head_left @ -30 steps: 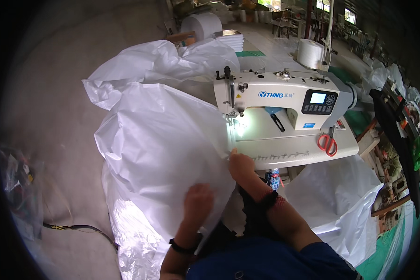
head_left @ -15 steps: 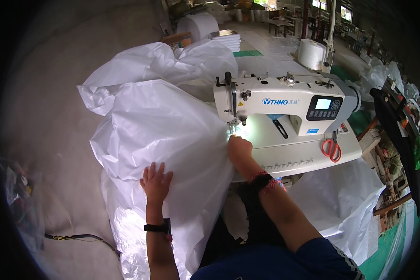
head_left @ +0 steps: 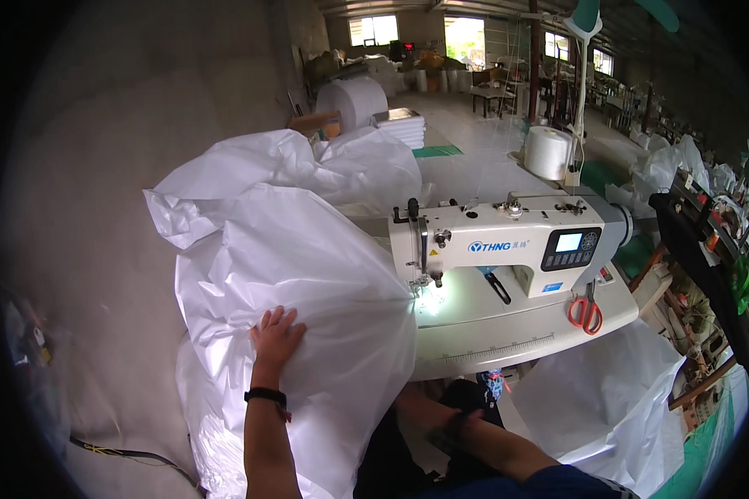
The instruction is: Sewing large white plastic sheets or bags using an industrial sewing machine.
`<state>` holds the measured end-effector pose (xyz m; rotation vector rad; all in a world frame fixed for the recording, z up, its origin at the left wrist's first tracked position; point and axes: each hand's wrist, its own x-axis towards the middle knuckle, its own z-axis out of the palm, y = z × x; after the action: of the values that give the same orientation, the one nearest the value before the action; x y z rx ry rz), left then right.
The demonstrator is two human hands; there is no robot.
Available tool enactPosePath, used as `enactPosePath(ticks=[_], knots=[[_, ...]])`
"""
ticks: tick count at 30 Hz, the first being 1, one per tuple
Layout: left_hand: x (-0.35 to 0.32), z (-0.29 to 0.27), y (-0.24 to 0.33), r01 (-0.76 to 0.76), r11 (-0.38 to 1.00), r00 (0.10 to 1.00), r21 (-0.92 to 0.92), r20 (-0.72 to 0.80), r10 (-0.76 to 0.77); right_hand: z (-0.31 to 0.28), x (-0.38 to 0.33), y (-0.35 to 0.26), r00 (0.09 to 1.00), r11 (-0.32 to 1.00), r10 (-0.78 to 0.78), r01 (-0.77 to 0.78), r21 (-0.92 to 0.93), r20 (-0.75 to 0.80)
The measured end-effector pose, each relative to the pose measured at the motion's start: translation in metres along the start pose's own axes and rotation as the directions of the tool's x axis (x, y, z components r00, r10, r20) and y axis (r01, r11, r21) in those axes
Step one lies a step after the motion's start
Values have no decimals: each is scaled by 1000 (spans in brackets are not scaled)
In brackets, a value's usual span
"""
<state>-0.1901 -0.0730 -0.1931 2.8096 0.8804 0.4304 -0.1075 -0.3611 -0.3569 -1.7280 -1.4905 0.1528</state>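
Observation:
A large white plastic sheet [head_left: 308, 249] drapes over the left of the sewing machine [head_left: 491, 241] and hangs down in front of me. Its right edge runs up to the lit needle area. My left hand [head_left: 276, 337] lies flat on top of the sheet, fingers slightly spread, holding nothing. Low beside the sheet's right edge, under the table's front, is my right hand [head_left: 416, 405]. The sheet covers its fingers, so I cannot see whether they grip it.
Red-handled scissors [head_left: 585, 314] lie on the right of the machine bed. Behind the machine stands a white thread cone [head_left: 548, 153]. More white sheeting [head_left: 599, 391] hangs below the table's right side. A black cable [head_left: 133, 454] crosses the floor at left.
My right hand has left the needle area and dropped down behind the sheet's edge. My left hand stays on the sheet. The view has tilted up, showing more of the room.

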Motion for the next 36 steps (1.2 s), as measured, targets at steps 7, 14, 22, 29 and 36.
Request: enactPosePath(ticks=[7, 14, 22, 29, 36], knots=[[-50, -65, -10, -161, 937, 979, -311, 73, 192, 18, 47, -48, 859, 968, 224, -252, -1, 459], [-89, -29, -51, -456, 871, 887, 184, 22, 460, 35, 166, -20, 893, 921, 289, -161, -354, 345], [64, 5, -88, -80, 846, 982, -528, 106, 159, 51, 251, -5, 853, 808, 439, -238, -540, 283], [76, 24, -128, -377, 926, 904, -31, 207, 375, 39, 183, -104, 883, 996, 71, -39, -77, 465], [-14, -22, -110, -239, 955, 959, -177, 110, 260, 38, 11, -163, 583, 795, -237, -344, 500, 777]])
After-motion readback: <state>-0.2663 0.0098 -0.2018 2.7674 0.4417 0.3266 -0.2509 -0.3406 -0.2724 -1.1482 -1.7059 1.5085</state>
